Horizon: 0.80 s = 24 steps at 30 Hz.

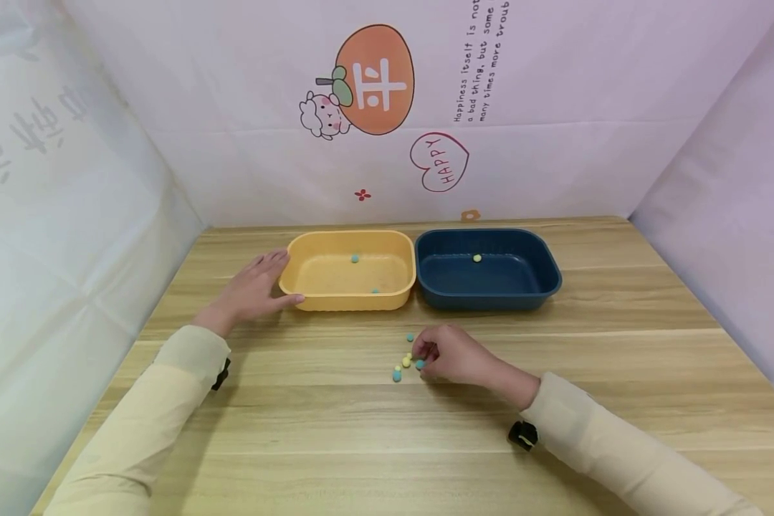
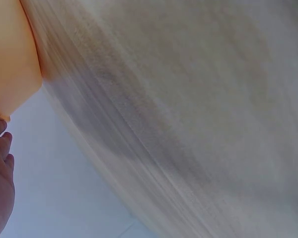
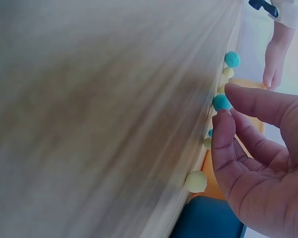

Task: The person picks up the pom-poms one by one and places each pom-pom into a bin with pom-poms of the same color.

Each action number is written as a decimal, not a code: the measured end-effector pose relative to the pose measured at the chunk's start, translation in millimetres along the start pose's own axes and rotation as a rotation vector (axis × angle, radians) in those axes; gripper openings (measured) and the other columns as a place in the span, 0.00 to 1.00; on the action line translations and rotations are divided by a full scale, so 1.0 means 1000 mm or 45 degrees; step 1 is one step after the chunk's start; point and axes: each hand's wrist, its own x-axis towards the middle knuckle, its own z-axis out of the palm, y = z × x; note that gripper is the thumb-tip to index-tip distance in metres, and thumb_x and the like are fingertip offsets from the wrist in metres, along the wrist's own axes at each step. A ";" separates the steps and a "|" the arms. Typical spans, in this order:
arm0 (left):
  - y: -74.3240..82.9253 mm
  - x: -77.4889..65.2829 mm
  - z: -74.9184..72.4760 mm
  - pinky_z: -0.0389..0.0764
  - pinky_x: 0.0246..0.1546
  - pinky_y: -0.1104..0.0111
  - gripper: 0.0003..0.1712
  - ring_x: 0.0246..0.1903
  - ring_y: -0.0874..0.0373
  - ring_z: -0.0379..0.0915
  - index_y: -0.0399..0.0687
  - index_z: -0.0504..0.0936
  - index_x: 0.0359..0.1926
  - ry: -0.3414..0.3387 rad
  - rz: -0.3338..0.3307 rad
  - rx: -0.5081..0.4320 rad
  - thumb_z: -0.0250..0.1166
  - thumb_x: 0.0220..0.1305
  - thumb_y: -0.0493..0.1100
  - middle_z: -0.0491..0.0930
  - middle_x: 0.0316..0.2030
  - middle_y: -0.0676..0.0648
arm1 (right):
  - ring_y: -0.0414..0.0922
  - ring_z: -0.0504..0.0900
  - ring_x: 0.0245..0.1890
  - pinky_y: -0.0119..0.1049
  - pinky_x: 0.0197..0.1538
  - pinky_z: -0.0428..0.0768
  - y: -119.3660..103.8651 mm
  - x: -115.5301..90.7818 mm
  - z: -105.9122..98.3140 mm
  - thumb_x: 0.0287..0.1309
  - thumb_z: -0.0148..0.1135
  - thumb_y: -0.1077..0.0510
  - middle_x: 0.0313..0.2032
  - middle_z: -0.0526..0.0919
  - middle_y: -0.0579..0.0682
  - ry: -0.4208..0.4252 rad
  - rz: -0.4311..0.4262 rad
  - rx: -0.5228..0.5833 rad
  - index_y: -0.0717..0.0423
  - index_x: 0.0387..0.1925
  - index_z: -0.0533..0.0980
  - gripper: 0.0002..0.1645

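My left hand (image 1: 256, 287) holds the left end of a yellow plastic bin (image 1: 396, 302), thumb along its front and fingers at its side. In the left wrist view, the curled fingertips (image 2: 1, 141) meet the bin's edge. My right hand (image 1: 458, 355) is low over the table, its thumb and forefinger on either side of a small teal ball (image 3: 221, 102), which they appear to pinch. Close by lie another teal ball (image 1: 396, 375) and several pale yellow balls (image 1: 406, 362). One yellow ball (image 3: 196, 182) near the palm side is hidden by the hand in the head view.
To the right of the yellow bin stands a dark blue bin (image 1: 490, 302) with a yellow ball (image 1: 477, 258) in it. Teal balls (image 1: 355, 259) lie in the yellow bin. A printed white cloth (image 1: 245, 172) hangs behind the wooden table (image 1: 335, 444).
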 end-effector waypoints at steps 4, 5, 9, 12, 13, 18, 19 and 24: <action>0.001 -0.001 -0.001 0.40 0.71 0.54 0.56 0.73 0.41 0.40 0.29 0.49 0.73 -0.001 -0.001 -0.002 0.55 0.64 0.69 0.47 0.73 0.34 | 0.40 0.77 0.29 0.33 0.35 0.79 0.000 0.001 0.001 0.46 0.72 0.72 0.31 0.81 0.47 -0.010 0.006 -0.055 0.58 0.33 0.81 0.12; 0.001 -0.001 -0.001 0.40 0.71 0.54 0.56 0.73 0.42 0.40 0.29 0.49 0.73 0.001 -0.003 -0.004 0.55 0.64 0.69 0.47 0.73 0.34 | 0.40 0.77 0.29 0.33 0.35 0.79 0.000 0.001 0.001 0.46 0.72 0.71 0.31 0.81 0.47 -0.009 0.011 -0.066 0.58 0.33 0.81 0.11; 0.001 -0.001 -0.001 0.40 0.71 0.55 0.56 0.73 0.42 0.41 0.30 0.50 0.73 0.008 -0.009 -0.014 0.56 0.64 0.69 0.48 0.73 0.35 | 0.39 0.77 0.28 0.33 0.35 0.79 0.000 0.002 0.001 0.47 0.72 0.71 0.31 0.81 0.47 -0.009 0.020 -0.090 0.57 0.31 0.81 0.11; 0.000 -0.001 0.000 0.40 0.71 0.54 0.56 0.73 0.41 0.41 0.29 0.50 0.73 0.005 -0.005 -0.008 0.55 0.64 0.69 0.48 0.73 0.34 | 0.40 0.76 0.28 0.33 0.34 0.78 -0.001 0.002 0.002 0.47 0.72 0.72 0.30 0.81 0.47 -0.012 0.021 -0.102 0.57 0.30 0.82 0.10; 0.000 -0.001 0.000 0.40 0.71 0.54 0.56 0.72 0.41 0.41 0.29 0.50 0.73 0.003 -0.004 -0.004 0.55 0.64 0.69 0.48 0.73 0.34 | 0.40 0.76 0.27 0.33 0.34 0.78 -0.001 0.002 0.002 0.47 0.71 0.72 0.29 0.81 0.47 -0.013 0.020 -0.105 0.57 0.29 0.82 0.10; -0.001 -0.001 0.000 0.41 0.71 0.54 0.56 0.72 0.41 0.42 0.29 0.50 0.73 0.011 -0.004 0.000 0.55 0.64 0.69 0.49 0.73 0.34 | 0.40 0.75 0.27 0.33 0.33 0.78 -0.001 0.001 0.003 0.47 0.71 0.72 0.28 0.80 0.46 -0.011 0.018 -0.117 0.56 0.28 0.81 0.10; 0.000 -0.001 0.001 0.41 0.71 0.54 0.56 0.72 0.41 0.42 0.29 0.50 0.73 0.015 -0.006 -0.003 0.56 0.64 0.69 0.49 0.73 0.34 | 0.40 0.75 0.27 0.33 0.34 0.78 -0.001 0.001 0.002 0.47 0.70 0.72 0.28 0.80 0.46 -0.011 0.020 -0.114 0.56 0.28 0.82 0.10; 0.001 -0.001 0.000 0.41 0.71 0.55 0.56 0.73 0.42 0.41 0.30 0.51 0.73 0.016 -0.014 -0.005 0.56 0.64 0.69 0.49 0.73 0.35 | 0.41 0.75 0.27 0.33 0.33 0.77 -0.004 0.000 0.000 0.48 0.71 0.71 0.28 0.80 0.45 -0.013 0.058 -0.083 0.55 0.28 0.81 0.09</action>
